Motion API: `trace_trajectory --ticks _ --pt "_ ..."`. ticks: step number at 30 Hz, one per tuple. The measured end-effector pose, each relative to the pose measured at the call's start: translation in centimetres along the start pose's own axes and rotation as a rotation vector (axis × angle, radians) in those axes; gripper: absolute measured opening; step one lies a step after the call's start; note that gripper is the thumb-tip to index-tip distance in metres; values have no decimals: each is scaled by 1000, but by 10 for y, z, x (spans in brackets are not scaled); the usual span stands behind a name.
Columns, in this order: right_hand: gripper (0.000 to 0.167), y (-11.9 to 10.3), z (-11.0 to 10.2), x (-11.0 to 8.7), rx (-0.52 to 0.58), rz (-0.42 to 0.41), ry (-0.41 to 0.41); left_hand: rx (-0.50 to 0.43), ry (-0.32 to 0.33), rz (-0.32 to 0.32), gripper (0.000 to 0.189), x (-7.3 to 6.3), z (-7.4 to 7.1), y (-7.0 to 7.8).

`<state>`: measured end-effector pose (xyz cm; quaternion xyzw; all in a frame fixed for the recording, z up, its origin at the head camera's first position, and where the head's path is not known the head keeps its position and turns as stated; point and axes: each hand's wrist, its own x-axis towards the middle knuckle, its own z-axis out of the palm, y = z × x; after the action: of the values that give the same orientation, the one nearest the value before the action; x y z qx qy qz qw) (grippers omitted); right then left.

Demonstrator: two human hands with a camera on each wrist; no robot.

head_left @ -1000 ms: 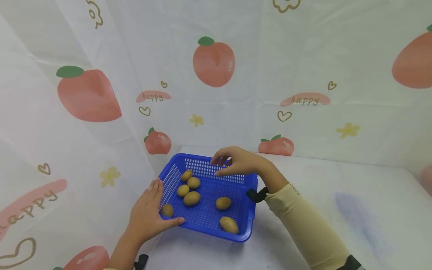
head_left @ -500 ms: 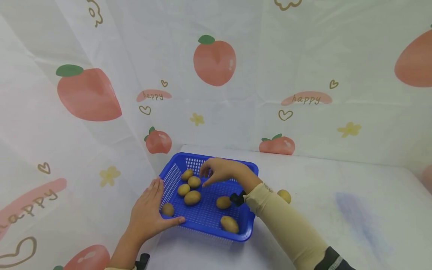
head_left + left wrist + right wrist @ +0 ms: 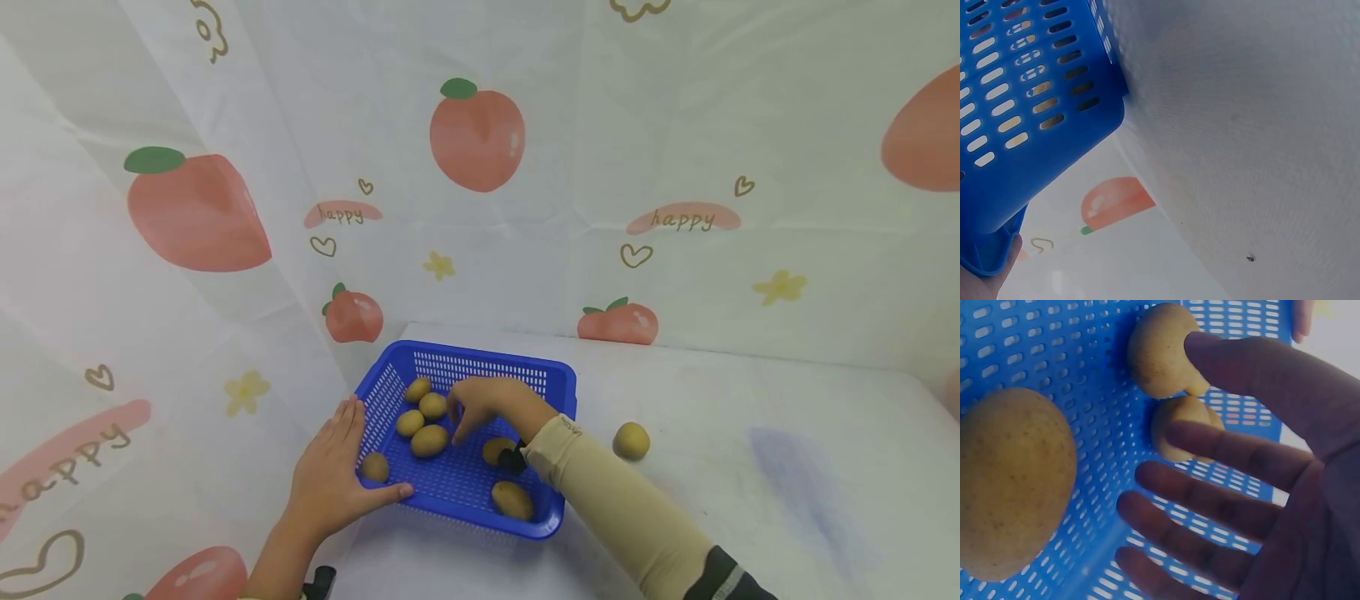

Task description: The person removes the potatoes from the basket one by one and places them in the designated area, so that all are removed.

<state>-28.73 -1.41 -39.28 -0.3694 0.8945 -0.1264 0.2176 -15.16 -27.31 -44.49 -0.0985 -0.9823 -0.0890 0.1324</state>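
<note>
A blue perforated basket [image 3: 457, 492] stands on the white table with several potatoes inside. My left hand [image 3: 330, 475] rests against its left corner, fingers straight along the side and thumb stretched along the near rim. Inside the basket, my right hand [image 3: 483, 402] reaches down beside the cluster of potatoes on the left, such as one potato [image 3: 429, 442]. The right wrist view shows its fingers spread, with the thumb [image 3: 1235, 362] and index finger [image 3: 1229, 447] overlapping two potatoes; contact cannot be told. Another potato [image 3: 1013, 484] looms large at that view's left.
One potato [image 3: 632, 441] lies on the table [image 3: 712, 467] to the right of the basket, beside my right sleeve [image 3: 622, 500]. A white curtain [image 3: 540, 275] printed with peaches hangs behind and along the left.
My right hand has moved left and down from above the far right of the basket to the potato cluster. The potato on the table has come into view from behind the arm.
</note>
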Motion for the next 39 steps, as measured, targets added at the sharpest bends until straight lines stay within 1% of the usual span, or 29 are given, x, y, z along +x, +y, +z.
trace_trajectory --ticks 5,10,19,28,33,39 --pt "29 2 3 0 -10 80 -56 -6 -10 -8 147 1 -1 1" --pt "25 4 2 -2 11 132 -128 -1 -15 -14 146 0 -2 2" --pt "20 7 2 -3 45 144 -209 1 -16 -16 146 0 -1 2" --pt "17 10 4 0 81 156 -273 -7 -14 -13 145 -2 -1 1" --pt "16 11 5 1 78 157 -284 -10 -4 -5 145 -1 0 0" --pt "15 12 6 3 119 194 -288 -11 2 3 145 0 -1 0"
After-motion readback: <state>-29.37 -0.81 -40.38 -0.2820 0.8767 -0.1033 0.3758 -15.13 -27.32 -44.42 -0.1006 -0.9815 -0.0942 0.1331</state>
